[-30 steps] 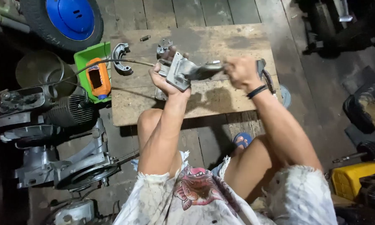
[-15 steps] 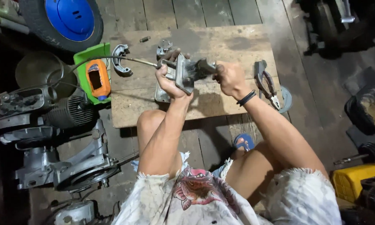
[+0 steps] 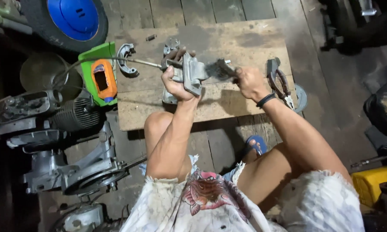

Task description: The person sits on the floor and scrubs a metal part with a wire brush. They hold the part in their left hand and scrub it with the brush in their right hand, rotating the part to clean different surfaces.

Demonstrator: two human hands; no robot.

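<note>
Metal housing (image 3: 191,73), grey cast part, held up over the wooden desk (image 3: 245,43) approx. mid-frame. Left hand (image 3: 176,81) grips it from below/behind, fingers clamped round its body. A cable (image 3: 135,61) runs from the housing's left side toward the green tray (image 3: 90,56) w/ an orange device (image 3: 103,79). Right hand (image 3: 248,81) has fingers closed on a dark brush (image 3: 221,68), bristle end against the housing's right face. Pliers (image 3: 277,81) lie on the desk just beside the right wrist. Brake shoe (image 3: 125,60) lies near the desk's left edge. Blue-hubbed wheel (image 3: 71,19) top left; engine parts (image 3: 64,129) on the floor at left.
</note>
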